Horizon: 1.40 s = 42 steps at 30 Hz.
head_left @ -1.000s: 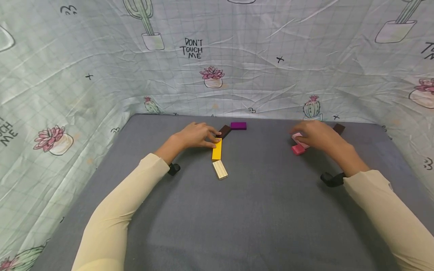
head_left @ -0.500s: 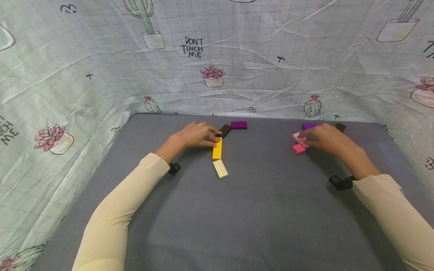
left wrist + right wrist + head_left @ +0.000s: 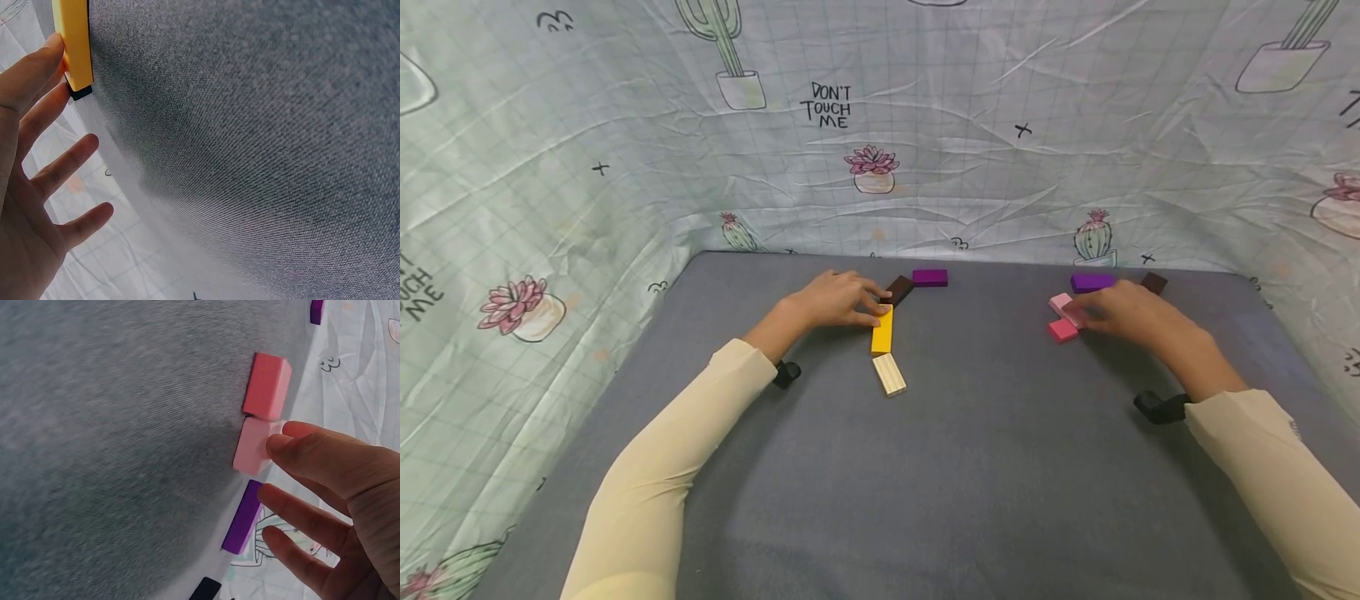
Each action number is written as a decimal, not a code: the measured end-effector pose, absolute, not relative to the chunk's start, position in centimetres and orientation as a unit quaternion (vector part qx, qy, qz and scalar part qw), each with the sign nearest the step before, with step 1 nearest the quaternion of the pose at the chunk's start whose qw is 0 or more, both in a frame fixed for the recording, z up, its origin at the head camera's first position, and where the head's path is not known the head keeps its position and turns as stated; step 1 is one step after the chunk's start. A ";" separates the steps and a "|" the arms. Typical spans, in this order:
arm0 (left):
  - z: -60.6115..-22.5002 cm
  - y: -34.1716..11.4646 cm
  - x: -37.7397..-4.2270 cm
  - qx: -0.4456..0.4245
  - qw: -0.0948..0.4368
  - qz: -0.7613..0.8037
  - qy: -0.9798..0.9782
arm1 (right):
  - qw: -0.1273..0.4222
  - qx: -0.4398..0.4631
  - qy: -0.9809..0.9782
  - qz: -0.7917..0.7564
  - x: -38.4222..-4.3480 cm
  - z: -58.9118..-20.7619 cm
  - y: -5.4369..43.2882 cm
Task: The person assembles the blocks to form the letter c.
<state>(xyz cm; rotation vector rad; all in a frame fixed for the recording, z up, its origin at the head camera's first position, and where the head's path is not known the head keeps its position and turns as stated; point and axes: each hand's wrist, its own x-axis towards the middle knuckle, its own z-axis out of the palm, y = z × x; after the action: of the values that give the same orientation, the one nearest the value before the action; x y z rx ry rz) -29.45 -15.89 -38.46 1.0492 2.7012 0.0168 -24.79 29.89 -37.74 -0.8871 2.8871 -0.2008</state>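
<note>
In the head view my left hand (image 3: 835,300) touches the far end of a yellow block (image 3: 882,335). Its thumb lies on the block's side and the index fingertip is by the dark brown block (image 3: 899,289) behind it; the other fingers are spread in the left wrist view. A cream ridged block (image 3: 890,375) lies at the yellow block's near end. On the right, my right hand (image 3: 1131,314) pinches a light pink block (image 3: 250,445) between thumb and index finger. That block meets a red-pink block (image 3: 266,386) end to end.
A purple block (image 3: 930,277) lies at the back beside the left dark brown block. Behind the right hand are a violet block (image 3: 1092,283) and another dark brown block (image 3: 1153,283). A patterned cloth (image 3: 955,183) stands behind the grey table (image 3: 970,467).
My right hand has shifted slightly right and nearer, uncovering the violet block and more of the light pink block. The left hand and its blocks keep their places.
</note>
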 end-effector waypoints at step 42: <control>-38.2 -15.9 -29.2 0.366 0.122 0.015 0.923 | 0.058 -0.281 0.955 -0.073 -23.3 -38.8 31.7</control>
<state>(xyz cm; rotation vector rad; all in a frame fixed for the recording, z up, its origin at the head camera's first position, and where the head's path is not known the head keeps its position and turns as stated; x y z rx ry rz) -29.24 -15.92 -38.25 1.0674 2.6938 0.0432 -23.30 31.70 -38.83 -0.8505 2.8960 -0.2209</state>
